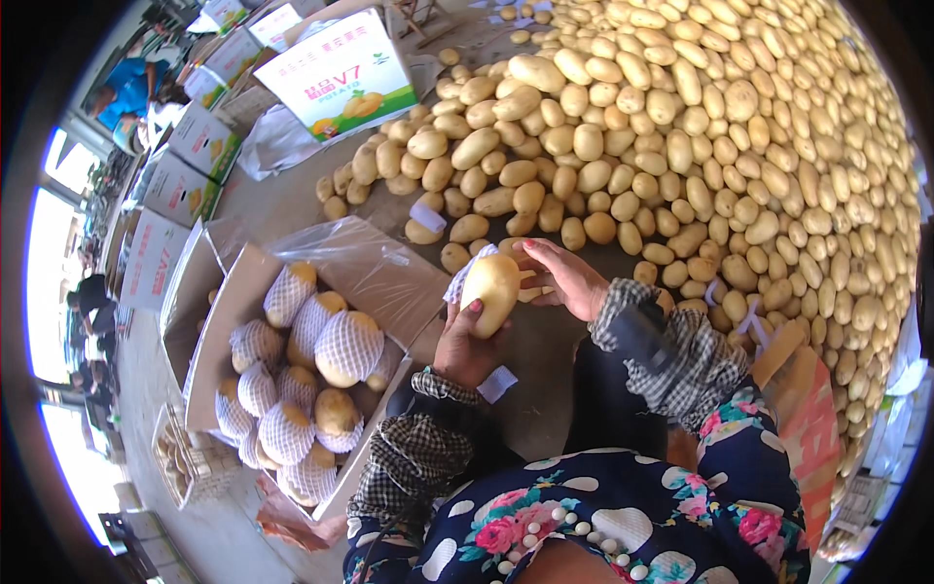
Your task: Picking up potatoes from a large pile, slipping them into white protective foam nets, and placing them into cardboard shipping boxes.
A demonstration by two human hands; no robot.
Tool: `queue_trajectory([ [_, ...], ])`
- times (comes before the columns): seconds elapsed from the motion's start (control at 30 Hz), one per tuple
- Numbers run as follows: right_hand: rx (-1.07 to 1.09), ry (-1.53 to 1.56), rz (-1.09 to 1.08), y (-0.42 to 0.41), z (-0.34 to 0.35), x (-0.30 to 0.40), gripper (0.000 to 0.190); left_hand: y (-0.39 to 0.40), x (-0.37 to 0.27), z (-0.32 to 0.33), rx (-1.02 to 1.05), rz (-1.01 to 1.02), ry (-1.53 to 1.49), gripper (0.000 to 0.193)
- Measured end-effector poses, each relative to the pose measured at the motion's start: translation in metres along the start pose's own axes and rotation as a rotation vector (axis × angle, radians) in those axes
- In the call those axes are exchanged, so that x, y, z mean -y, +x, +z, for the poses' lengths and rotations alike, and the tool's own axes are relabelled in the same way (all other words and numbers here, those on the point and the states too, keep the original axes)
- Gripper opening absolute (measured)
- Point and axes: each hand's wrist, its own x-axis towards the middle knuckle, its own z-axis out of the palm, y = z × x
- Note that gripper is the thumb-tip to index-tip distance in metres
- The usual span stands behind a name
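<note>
My left hand (467,343) holds a large pale potato (492,293) upright in front of me, its thumb across the lower part. A white foam net sleeve (467,274) shows at the potato's upper left edge. Just right of the potato is my right hand (558,276), fingers parted and bent towards it; whether they touch it or anything behind it is hard to tell. To the left, an open cardboard box (219,328) with a clear plastic liner (350,252) holds several potatoes in foam nets (350,349). Another foam net (498,385) lies beside my left wrist.
A large heap of loose potatoes (700,146) spreads ahead and to the right. Printed potato cartons (343,80) stand ahead left. A plastic crate (179,460) sits beyond the open box. A reddish sack (810,416) is at my right. A person in blue (128,91) is far left.
</note>
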Motion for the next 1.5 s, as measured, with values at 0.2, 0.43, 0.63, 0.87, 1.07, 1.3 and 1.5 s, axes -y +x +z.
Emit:
queue_trajectory([
  [0.2, -0.031, 0.128, -0.012, 0.046, -0.077, -0.026, 0.064, 0.047, 0.016, 0.028, 0.109, 0.029, 0.402, 0.062],
  [0.43, -0.601, -0.802, -0.078, 0.073, -0.279, -0.067, 0.072, 0.029, -0.016, 0.008, -0.138, 0.073, 0.221, 0.046],
  [0.63, -0.816, -1.286, 0.063, 0.132, -0.335, -0.038, 0.074, 0.049, -0.026, 0.011, -0.264, 0.054, 0.029, 0.041],
  [0.87, -0.941, -1.112, -0.259, 0.274, -0.31, 0.016, 0.084, 0.066, -0.032, 0.014, -0.292, -0.011, 0.007, 0.047],
  [1.07, -1.035, -1.007, -0.205, 0.327, -0.311, 0.023, 0.099, 0.072, -0.032, 0.0, -0.371, -0.056, -0.002, 0.049],
  [1.3, -1.094, -0.826, -0.296, 0.335, -0.328, 0.024, 0.09, 0.077, -0.031, -0.003, -0.436, -0.085, -0.006, 0.049],
  [1.5, -0.529, -0.185, -0.371, 0.266, -0.28, 0.034, 0.082, 0.072, -0.031, -0.004, -0.363, -0.064, -0.018, 0.049],
])
